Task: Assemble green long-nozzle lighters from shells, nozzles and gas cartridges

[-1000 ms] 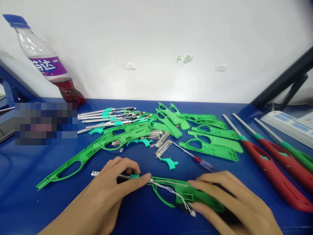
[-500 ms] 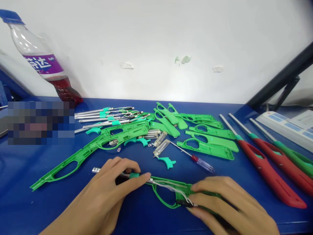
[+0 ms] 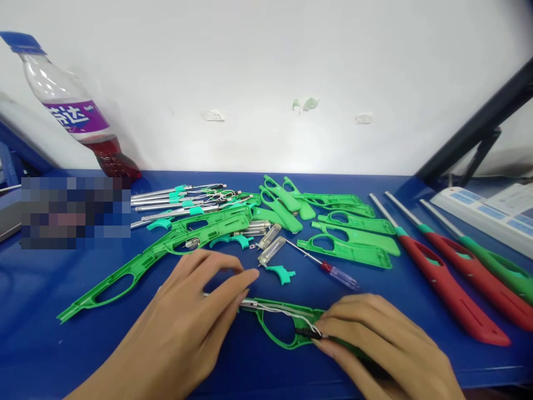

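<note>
A green half shell point(image 3: 280, 335) with a ring-shaped opening lies low in the centre, its hollow side up. White wires point(image 3: 287, 312) run along it from a metal tube point(image 3: 250, 303) to a black part point(image 3: 307, 333). My left hand point(image 3: 195, 311) is closed around the tube at the shell's narrow end; the fingers cover most of the tube. At the wide end, my right hand point(image 3: 375, 339) grips the shell, its fingertips beside the black part and wire ends. A turquoise trigger piece point(image 3: 281, 274) lies just beyond the shell.
Behind are metal tubes point(image 3: 160, 206), green shells point(image 3: 358, 253), clear tanks point(image 3: 271, 251) and a screwdriver point(image 3: 341, 276). Red lighters point(image 3: 453, 289) and a power strip point(image 3: 487, 216) are right. A bottle point(image 3: 79, 116) stands back left, near a blurred patch.
My left hand's thumb and fingers have shifted on the tube, and the turquoise collar there is now hidden. My right hand still holds the shell. The view has moved slightly.
</note>
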`<state>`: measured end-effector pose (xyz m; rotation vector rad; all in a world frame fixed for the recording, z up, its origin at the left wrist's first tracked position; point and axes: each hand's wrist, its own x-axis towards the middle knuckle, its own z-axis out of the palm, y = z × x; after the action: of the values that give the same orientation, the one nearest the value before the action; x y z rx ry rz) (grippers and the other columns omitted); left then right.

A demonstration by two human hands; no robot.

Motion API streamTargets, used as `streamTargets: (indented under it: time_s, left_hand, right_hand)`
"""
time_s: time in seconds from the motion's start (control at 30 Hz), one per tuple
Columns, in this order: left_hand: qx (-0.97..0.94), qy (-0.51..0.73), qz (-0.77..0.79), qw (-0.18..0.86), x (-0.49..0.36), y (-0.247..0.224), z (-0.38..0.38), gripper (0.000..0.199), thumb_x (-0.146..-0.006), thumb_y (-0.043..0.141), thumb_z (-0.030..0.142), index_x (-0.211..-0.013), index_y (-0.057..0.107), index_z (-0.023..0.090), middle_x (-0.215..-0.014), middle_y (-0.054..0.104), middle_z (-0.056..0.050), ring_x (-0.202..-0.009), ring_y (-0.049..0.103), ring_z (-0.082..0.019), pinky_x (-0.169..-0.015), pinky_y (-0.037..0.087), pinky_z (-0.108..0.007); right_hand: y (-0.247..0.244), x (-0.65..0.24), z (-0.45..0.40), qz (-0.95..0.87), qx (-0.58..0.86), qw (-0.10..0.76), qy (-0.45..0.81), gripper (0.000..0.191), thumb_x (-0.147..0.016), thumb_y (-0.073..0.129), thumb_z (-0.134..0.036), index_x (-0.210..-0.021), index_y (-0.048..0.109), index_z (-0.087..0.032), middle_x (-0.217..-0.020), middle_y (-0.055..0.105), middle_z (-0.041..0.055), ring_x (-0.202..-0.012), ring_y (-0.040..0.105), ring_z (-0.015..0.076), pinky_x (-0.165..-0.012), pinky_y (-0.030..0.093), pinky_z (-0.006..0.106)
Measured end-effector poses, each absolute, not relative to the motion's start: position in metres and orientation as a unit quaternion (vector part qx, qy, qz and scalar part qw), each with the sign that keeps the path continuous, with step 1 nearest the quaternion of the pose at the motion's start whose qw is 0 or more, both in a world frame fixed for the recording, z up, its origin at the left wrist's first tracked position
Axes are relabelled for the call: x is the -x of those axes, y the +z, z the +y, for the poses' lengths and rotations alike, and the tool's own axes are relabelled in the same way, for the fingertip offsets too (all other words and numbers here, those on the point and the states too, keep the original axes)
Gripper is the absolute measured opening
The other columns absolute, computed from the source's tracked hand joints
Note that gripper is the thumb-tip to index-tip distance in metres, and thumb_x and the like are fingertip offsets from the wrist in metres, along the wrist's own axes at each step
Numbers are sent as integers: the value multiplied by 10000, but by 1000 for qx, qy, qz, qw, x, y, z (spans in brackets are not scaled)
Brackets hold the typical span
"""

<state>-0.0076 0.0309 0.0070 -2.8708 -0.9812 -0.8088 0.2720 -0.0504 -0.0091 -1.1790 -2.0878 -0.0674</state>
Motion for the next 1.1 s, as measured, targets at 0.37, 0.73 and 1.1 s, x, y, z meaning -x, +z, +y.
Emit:
streamTargets:
  time_s: [0.37,0.73,1.1]
  left_hand:
    - [956,-149,-245,70,-36,30,64,206,-1038,527,99,-1048,722,163,-1040,639,-101,-960,571,-310,-783,550,-467]
    - [945,-174,-274,42,-29,26,66,152,-1084,524,139,-1068,667,190,-1038,654,-55,-982,577,-257,-857,519,-426]
    - [932,-230,-279,4,2,12,15,249,-1044,501,38,-1106,655,223,-1113,671,-26,-1040,587,-201,-919,473,-335]
  right_hand:
    - [-10,-271,-51,-790,465,399,-37,206,-1100,591,-306,-994,760,-252,-849,784,-48,-785,737,111,-791,593,205]
    - [-15,-275,-52,-797,466,382,-27,129,-1080,612,-239,-1067,738,-263,-894,784,-46,-818,738,112,-802,590,208]
    - [-10,-274,-51,-802,464,376,-21,151,-1079,611,-250,-1013,746,-243,-867,789,-28,-793,749,124,-788,606,215]
